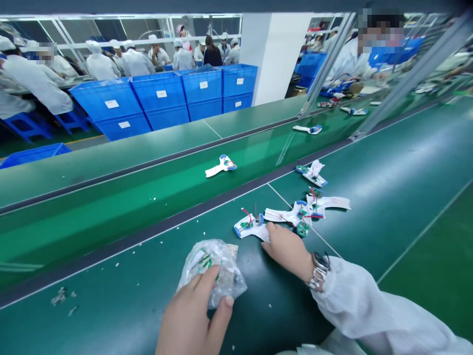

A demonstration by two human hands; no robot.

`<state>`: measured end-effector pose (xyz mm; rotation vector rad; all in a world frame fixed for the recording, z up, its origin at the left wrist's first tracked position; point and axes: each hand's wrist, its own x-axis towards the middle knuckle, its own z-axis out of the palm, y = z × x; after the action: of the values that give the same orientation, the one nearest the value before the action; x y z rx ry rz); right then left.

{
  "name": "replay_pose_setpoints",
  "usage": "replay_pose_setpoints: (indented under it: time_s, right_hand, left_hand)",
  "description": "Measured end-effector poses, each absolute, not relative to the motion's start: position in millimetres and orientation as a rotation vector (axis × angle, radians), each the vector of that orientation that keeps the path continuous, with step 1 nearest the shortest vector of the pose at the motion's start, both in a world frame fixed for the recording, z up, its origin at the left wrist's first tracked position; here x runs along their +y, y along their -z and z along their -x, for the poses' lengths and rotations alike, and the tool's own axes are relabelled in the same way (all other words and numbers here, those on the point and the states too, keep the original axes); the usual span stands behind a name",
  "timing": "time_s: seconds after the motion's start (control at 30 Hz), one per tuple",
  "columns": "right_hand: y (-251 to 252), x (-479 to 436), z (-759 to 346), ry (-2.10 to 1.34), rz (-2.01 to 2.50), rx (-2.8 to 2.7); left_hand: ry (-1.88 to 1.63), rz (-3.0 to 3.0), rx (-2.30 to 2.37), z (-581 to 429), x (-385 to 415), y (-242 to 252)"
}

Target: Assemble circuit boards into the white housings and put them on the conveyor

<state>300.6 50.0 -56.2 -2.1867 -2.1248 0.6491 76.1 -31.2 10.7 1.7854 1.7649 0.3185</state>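
My left hand is at a clear plastic bag, its thumb and fingers apart over the near side. Inside the bag are small pale and green pieces, too jumbled to make out. My right hand, wearing a watch and a metal bracelet, has its thumb and fingers closed on the handle end of a white plastic housing. That housing has blue ends, a small green circuit board and red wires. Just beyond lie similar housings: one beside my fingers, one to its right, another farther back.
A green conveyor belt runs beyond the worktop and carries housings. Tiny metal parts and white scraps lie at the left. Metal posts rise at the right. Blue bins and co-workers in white stand across the line.
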Motion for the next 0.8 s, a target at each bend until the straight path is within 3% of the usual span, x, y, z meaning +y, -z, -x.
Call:
replay_pose_setpoints:
  time_s: [0.13, 0.27, 0.47, 0.8]
  right_hand:
    - [46, 58, -304, -0.974, 1.876, -1.971]
    - [18, 48, -301, -1.589, 1.286, -1.798]
    - [16, 28, -263, -2.327, 0.577, -1.339]
    - [49, 18, -234, -2.670, 0.087, -0.937]
  left_hand:
    - [-0.552, -1.635, 1.771, -72, -33, -8]
    - [-0.908, -1.282, 1.713, -68, -29, -2]
    - [-1.243, -0.935, 1.036, -84, -27, 1]
    - [-1.384, -0.672, 0.774, -95, -26, 10]
